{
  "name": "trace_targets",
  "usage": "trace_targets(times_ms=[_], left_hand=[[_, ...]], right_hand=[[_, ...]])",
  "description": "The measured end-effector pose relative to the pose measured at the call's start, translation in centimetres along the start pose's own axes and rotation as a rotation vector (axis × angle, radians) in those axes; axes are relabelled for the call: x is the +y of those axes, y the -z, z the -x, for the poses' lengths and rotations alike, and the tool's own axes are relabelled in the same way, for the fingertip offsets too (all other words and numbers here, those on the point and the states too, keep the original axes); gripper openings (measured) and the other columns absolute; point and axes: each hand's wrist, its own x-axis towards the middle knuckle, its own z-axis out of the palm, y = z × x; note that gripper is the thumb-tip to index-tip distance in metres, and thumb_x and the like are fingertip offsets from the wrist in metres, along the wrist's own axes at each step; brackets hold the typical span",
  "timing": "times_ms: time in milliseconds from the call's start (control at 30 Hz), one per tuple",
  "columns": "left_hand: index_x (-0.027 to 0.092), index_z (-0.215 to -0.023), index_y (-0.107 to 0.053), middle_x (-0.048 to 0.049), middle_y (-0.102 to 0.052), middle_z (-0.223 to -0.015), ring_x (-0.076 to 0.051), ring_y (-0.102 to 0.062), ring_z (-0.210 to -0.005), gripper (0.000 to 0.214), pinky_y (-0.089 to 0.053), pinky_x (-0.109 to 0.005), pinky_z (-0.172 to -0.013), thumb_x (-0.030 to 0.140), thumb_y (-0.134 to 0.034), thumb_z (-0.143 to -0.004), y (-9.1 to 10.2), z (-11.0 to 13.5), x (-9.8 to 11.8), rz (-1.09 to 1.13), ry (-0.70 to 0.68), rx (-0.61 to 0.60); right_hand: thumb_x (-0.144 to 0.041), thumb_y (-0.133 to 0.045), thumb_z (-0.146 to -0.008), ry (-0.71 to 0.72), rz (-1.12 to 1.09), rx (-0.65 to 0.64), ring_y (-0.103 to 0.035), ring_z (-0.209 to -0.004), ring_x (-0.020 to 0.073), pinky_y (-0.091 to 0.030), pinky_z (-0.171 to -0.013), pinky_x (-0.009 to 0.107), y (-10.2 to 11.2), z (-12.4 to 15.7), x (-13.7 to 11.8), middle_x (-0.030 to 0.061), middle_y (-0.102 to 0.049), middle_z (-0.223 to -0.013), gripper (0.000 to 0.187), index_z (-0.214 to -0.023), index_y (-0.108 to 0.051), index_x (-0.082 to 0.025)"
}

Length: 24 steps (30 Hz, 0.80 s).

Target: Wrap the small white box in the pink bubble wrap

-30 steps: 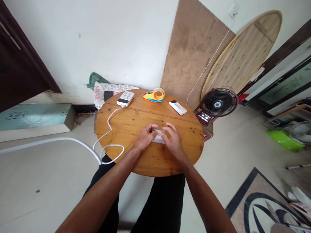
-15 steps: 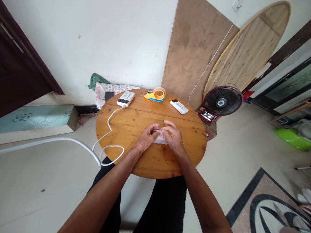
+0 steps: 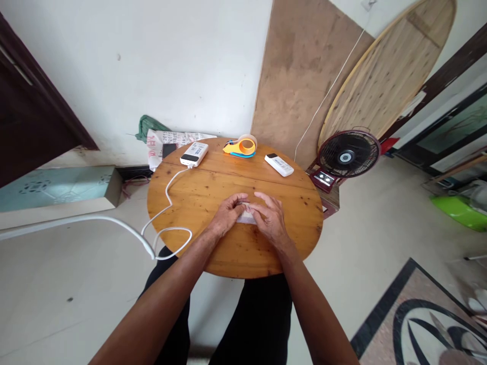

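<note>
A small flat whitish packet (image 3: 246, 218) with faint pinkish marks lies on the round wooden table (image 3: 213, 190), mostly covered by my fingers; its exact kind is not clear. My left hand (image 3: 227, 214) grips its left side, thumb on top and fingers curled behind it. From the right, my right hand (image 3: 271, 218) has its thumb and bent fingers on the packet's upper and right part. Both thumbs are close together over it.
Along the table's far side are a white power bank (image 3: 194, 154) with a white cable (image 3: 167, 190) plugged in, an orange tape dispenser (image 3: 240, 146) and a second white power bank (image 3: 279, 165). A dark fan (image 3: 346, 156) stands beyond the right edge.
My right hand has shifted slightly left across the packet, its thumb and fingers now covering more of it. My left hand keeps about the same hold. The whole view has moved a little.
</note>
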Motion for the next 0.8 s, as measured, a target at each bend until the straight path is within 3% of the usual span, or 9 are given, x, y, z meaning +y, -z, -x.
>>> trace_targets(times_ms=[433,800], left_hand=[[0.017,-0.099,-0.064,-0.0037,-0.068,-0.098,-0.016,-0.061,-0.083,0.037,-0.047,-0.03,-0.08,0.025,-0.069,-0.064,-0.15,0.03,0.33,0.05,0.038,0.01],[0.015,-0.103,-0.063,-0.002,-0.066,-0.092,-0.014,-0.058,-0.079,0.043,-0.046,-0.027,-0.074,0.032,-0.075,-0.065,0.12,0.04,-0.16,-0.078,-0.018,-0.012]], right_hand=[[-0.025,-0.054,-0.087,0.049,-0.023,-0.028,-0.054,-0.117,0.0235,-0.037,-0.099,0.041,0.48,0.24,-0.48,0.0051,-0.056,-0.134,0.019,-0.093,-0.072,-0.027],[-0.02,-0.055,-0.082,0.021,-0.113,0.057,-0.058,-0.113,0.0225,-0.039,-0.099,0.04,0.23,0.41,-0.04,0.0052,-0.059,-0.129,0.015,-0.081,-0.07,-0.024]])
